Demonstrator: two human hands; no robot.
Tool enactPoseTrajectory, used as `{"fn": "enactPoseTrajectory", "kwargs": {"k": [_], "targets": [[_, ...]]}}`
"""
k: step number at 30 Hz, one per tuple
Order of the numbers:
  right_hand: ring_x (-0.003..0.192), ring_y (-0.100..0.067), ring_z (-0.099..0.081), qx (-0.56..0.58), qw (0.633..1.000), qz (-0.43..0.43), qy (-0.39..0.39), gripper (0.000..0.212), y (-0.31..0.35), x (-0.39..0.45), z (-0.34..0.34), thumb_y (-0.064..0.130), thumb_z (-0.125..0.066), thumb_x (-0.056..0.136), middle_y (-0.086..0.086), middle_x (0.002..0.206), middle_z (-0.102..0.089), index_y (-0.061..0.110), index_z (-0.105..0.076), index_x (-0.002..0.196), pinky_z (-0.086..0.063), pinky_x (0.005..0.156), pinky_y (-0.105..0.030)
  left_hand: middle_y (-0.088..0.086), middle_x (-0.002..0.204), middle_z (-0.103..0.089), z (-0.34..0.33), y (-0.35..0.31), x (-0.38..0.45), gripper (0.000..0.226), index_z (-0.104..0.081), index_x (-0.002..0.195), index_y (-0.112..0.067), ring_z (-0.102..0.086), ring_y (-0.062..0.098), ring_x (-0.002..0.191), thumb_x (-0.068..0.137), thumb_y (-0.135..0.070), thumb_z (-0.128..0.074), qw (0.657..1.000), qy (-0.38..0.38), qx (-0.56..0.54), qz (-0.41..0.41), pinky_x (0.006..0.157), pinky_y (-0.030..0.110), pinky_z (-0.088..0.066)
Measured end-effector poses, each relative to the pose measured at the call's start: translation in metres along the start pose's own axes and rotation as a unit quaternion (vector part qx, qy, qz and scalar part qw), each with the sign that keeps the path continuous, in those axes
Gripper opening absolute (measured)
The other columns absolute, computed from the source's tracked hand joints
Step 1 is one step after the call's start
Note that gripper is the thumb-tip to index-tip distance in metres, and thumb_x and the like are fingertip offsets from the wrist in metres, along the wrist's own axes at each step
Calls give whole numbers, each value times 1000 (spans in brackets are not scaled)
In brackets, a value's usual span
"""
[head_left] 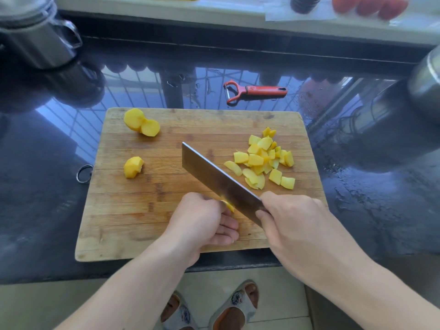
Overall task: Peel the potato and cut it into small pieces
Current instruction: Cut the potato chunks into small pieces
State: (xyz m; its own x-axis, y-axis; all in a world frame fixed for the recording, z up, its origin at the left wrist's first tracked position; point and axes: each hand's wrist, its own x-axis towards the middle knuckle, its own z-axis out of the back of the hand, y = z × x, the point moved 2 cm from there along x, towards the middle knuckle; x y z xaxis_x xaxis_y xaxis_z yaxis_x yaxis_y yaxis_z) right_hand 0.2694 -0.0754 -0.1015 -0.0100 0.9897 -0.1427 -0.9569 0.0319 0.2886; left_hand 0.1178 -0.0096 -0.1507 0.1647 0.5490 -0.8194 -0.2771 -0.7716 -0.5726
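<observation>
On the wooden cutting board (142, 210) the chopping is well under way — peeling looks finished, with the red peeler (252, 91) set aside on the dark counter (357, 210). Right hand (295, 217) grips the cleaver (219, 179), blade angled down onto a potato piece (229, 206) pinned under the curled fingers of the left hand (204, 220). A pile of small cut pieces (264, 158) sits to the right — but a large chunk (140, 122) and a smaller chunk (133, 167) wait on the left, uncut.
</observation>
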Motion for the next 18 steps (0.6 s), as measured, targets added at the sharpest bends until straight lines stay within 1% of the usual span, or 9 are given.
{"fn": "enactPoseTrajectory", "kwargs": {"k": [2,6,9,11,13,14,16,18], "targets": [[49,-16,-46,-16,1000,17,-3,34,-1,0,0,30,-51,98,9,58,-44,29,-30,71,-34,41,-32,16,70,-76,0,-1,0,22,-68,98,6,-74,27,57,103,-7,-51,1000,-2,13,0,51,28,-57],[48,-17,-47,-58,998,37,-1,32,-3,1,2,26,-55,97,9,59,-47,29,-33,74,-40,40,-36,15,68,-76,-1,-3,1,22,-68,97,5,-75,27,57,102,-8,-50,1000,-6,27,-4,52,29,-58],[49,-18,-47,-78,996,34,11,33,-3,1,1,23,-56,95,8,60,-46,30,-31,75,-40,41,-35,15,66,-75,-2,-3,0,21,-67,97,5,-74,27,55,102,-7,-51,1000,-6,26,-6,50,28,-58],[50,-19,-47,-73,997,20,24,34,-1,-1,-3,21,-57,94,7,61,-45,29,-30,74,-37,42,-35,16,66,-75,-2,-3,-1,20,-67,97,7,-73,27,53,101,-5,-51,1000,-6,19,-4,47,27,-56],[51,-23,-47,-74,997,11,21,36,3,-1,-8,17,-59,91,6,62,-45,27,-30,73,-30,42,-34,18,68,-75,-2,-4,-1,19,-67,98,8,-73,28,53,99,-3,-51,1000,-7,13,-3,47,27,-56],[52,-25,-47,-72,997,12,18,36,4,0,-11,16,-60,90,6,63,-46,27,-30,74,-29,43,-34,18,68,-75,-2,-4,0,19,-67,98,8,-73,28,54,99,-2,-51,1000,-8,13,-4,47,27,-56],[56,-27,-49,-49,999,18,14,35,6,8,-14,17,-58,92,7,67,-48,26,-30,75,-34,46,-35,18,68,-75,-1,-4,-1,18,-67,97,7,-74,28,54,98,-1,-52,1000,-7,16,-3,47,27,-56],[57,-26,-47,-17,1000,25,5,34,7,16,-14,20,-56,95,8,68,-48,27,-30,75,-35,48,-35,18,69,-76,0,-4,-2,18,-68,98,7,-74,28,55,98,-2,-52,1000,-5,22,-4,48,27,-56]]}}
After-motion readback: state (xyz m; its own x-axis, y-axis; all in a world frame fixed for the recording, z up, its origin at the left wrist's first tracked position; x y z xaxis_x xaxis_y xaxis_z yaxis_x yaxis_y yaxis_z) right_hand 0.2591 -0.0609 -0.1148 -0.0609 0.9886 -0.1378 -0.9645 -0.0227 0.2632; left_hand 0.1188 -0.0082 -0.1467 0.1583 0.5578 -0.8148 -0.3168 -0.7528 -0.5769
